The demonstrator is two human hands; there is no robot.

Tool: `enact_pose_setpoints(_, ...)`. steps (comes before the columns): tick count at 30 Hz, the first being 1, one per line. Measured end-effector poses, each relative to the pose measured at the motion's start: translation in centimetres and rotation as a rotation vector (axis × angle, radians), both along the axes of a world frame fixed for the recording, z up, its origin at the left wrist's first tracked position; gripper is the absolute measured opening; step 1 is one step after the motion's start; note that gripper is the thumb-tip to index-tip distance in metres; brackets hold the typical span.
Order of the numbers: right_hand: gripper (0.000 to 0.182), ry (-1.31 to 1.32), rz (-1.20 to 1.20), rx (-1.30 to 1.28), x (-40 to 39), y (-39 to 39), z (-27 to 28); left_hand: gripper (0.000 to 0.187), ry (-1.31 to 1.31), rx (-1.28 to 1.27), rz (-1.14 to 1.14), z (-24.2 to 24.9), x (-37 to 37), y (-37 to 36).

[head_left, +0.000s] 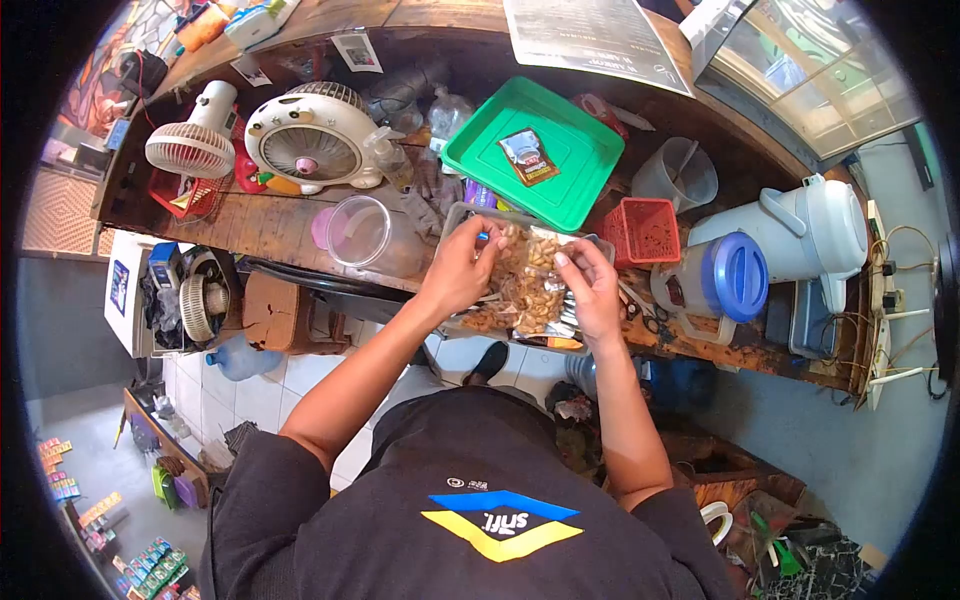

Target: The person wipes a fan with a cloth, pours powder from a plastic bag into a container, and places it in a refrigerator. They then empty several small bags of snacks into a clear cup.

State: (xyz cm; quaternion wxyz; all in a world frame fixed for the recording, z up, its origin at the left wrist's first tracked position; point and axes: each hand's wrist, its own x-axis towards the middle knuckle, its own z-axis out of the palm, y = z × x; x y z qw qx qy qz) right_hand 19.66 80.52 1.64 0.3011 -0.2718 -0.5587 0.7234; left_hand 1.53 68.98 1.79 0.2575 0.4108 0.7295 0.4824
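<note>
Holding up a clear bag of brown, nut-like pieces, we grasp its left side with our left hand and its right side with our right hand, fingers bent on both. The bag is over a clear container at the front edge of our worn wooden table.

Just behind it we see a green tray bearing a brown sachet. To the right are a red basket, a tub with a blue lid and a large pale flask; scissors lie near our right hand. Leftward we have a round clear tub and two fans, one small, one larger.

A raised wooden ledge runs along the back. Below us are white floor tiles, a cardboard box and a bluish wall; cables tangle at far right, near a paned window.
</note>
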Motion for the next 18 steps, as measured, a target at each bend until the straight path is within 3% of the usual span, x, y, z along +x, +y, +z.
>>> enact_pose_setpoints(5,0.026,0.002,0.013,0.006,-2.5,-2.2,1.7,0.011,-0.217,0.015,-0.055,3.6,-1.0,-4.0)
enact_pose_setpoints(8,0.033,0.045,0.011,-0.259,-4.4,-3.7,3.4,0.010,-0.347,0.138,-0.058,6.6,-2.2,-7.1)
enact_pose_setpoints(13,0.035,0.130,0.132,-0.299,-8.1,-5.8,7.7,0.007,-0.256,0.212,-0.128,11.1,-7.3,-11.8)
enact_pose_setpoints(15,0.041,-0.022,0.070,0.083,-9.9,-6.8,9.4,0.007,-0.096,0.245,-0.170,12.2,-10.2,-13.1)
enact_pose_setpoints(18,0.045,-0.079,0.019,0.237,-12.3,-8.2,11.7,0.007,0.040,0.231,-0.185,13.2,-14.1,-13.4)
